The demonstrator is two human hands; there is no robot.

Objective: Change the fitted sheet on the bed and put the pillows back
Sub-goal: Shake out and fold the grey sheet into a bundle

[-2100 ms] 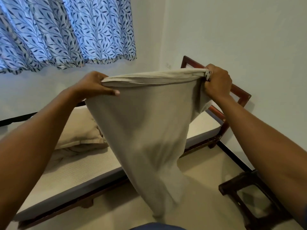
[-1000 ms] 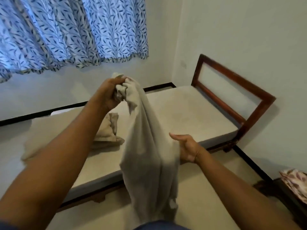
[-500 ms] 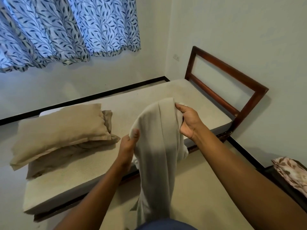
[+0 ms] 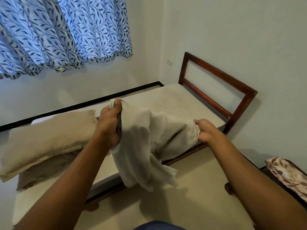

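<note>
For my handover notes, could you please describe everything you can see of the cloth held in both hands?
The cloth is plain pale grey-beige fabric, thin and soft-looking, bunched and creased. The left hand grips one gathered end, held higher; the right hand grips another gathered part lower, and the cloth spans between them. The rest hangs loose in front of the near edge of the mattress, its lower corners free.

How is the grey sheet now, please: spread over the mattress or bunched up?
Bunched up. The sheet hangs in folds between the left hand and the right hand, each gripping a gathered part, not laid on the mattress.
</note>
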